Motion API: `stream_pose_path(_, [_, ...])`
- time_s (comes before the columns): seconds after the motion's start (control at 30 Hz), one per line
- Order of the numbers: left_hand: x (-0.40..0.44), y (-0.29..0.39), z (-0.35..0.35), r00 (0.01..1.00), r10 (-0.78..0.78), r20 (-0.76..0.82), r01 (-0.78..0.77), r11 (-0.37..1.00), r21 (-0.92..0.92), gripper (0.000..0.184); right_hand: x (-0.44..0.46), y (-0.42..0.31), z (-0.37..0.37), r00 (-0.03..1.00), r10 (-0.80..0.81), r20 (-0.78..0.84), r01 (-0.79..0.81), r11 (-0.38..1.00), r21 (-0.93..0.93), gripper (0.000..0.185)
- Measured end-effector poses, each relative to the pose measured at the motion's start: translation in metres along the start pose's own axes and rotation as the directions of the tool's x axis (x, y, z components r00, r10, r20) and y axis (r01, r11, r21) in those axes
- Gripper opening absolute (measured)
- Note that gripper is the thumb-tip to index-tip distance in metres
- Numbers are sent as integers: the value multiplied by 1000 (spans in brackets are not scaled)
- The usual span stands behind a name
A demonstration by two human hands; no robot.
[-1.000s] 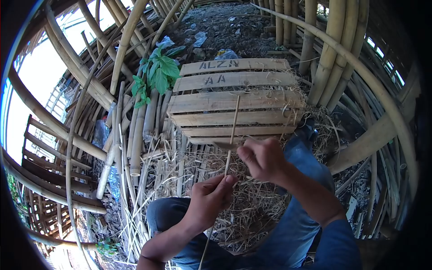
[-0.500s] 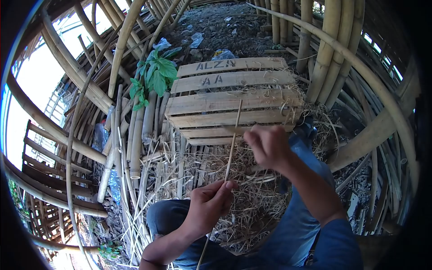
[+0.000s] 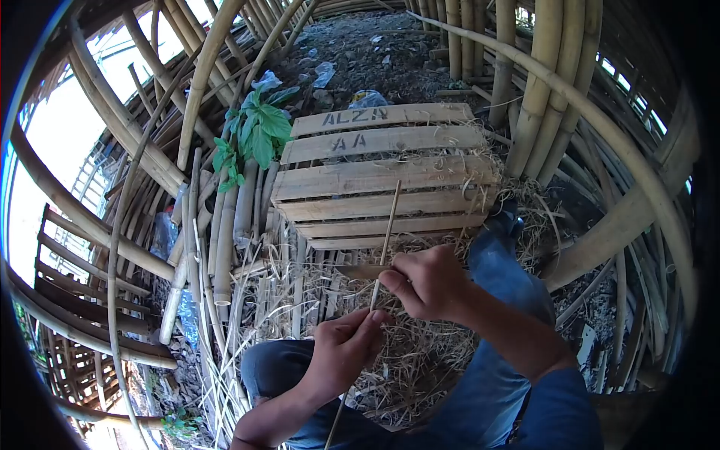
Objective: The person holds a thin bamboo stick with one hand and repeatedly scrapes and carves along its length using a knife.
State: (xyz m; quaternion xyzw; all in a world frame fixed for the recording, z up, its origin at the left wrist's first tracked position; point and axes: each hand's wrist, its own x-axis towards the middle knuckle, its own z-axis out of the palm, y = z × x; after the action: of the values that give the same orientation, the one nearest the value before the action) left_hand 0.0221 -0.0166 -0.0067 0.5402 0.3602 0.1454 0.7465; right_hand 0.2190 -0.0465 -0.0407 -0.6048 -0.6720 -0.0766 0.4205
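A thin bamboo strip [image 3: 390, 225] rises at a slant between my knees, its upper end in front of the wooden crate [image 3: 375, 176]. My left hand [image 3: 346, 346] pinches the strip near its middle, and the lower part runs down past my wrist. My right hand [image 3: 427, 281] is closed around a knife; its handle is hidden in the fist. The knife's blade [image 3: 360, 271] points left and lies across the strip, just above my left hand. Pale shavings [image 3: 420, 352] cover the ground beneath both hands.
Bamboo poles [image 3: 225, 240] and long split strips [image 3: 214, 360] lie on the left, beside a green leafy plant [image 3: 259, 131]. Thick upright bamboo posts [image 3: 544, 90] stand at the right, with a curved pole [image 3: 600, 127] crossing in front. Plastic scraps [image 3: 367, 99] lie behind the crate.
My right hand has moved down and slightly left along the strip, bringing the knife from near its upper part to just above my left hand. The left hand keeps its hold.
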Motion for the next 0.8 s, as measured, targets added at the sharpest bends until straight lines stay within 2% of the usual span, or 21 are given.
stream_pose_path(0.13, [-3,1,1,998,26,-51,-24,999,39,24,10,10,-12,995,84,57,-84,996,8,50])
stream_pose_path(0.2, [1,-3,0,995,75,-72,-64,988,139,24,1,3,0,984,171,39,-174,982,69,43])
stream_pose_path(0.23, [1,-3,0,994,81,-71,-70,987,142,24,-4,-3,4,995,84,47,-85,996,16,41])
stream_pose_path(0.27, [0,-4,-1,994,86,-70,-76,988,132,23,-2,-4,4,996,84,41,-85,996,18,41])
stream_pose_path(0.33, [-2,-4,-1,994,80,-74,-71,990,120,22,0,-5,1,1000,-22,16,22,1000,-8,48])
stream_pose_path(0.37, [-4,-2,-1,995,82,-60,-73,988,134,22,5,6,-4,999,51,-13,-51,999,6,47])
stream_pose_path(0.47, [-5,-3,0,995,86,-45,-79,985,150,23,8,20,-7,991,94,-97,-98,994,-43,46])
stream_pose_path(0.5, [-4,-3,1,995,85,-51,-76,985,156,24,2,12,-7,985,167,41,-166,986,-22,45])
stream_pose_path(0.53, [-3,-2,1,995,93,-45,-85,984,156,24,1,4,-6,986,163,36,-162,986,-29,45])
stream_pose_path(0.6, [-5,1,2,996,70,-61,-60,987,153,23,0,-7,-1,996,-81,-24,79,993,-83,46])
stream_pose_path(0.67, [-9,1,2,995,89,-53,-79,982,173,22,7,13,-9,998,-36,-44,33,997,-65,46])
stream_pose_path(0.73, [-11,1,2,992,117,-36,-109,977,186,20,15,36,-20,960,268,-84,-274,958,-78,46])
stream_pose_path(0.8, [-10,0,2,996,89,-18,-83,972,220,19,13,28,-20,955,285,-84,-290,955,-62,46])
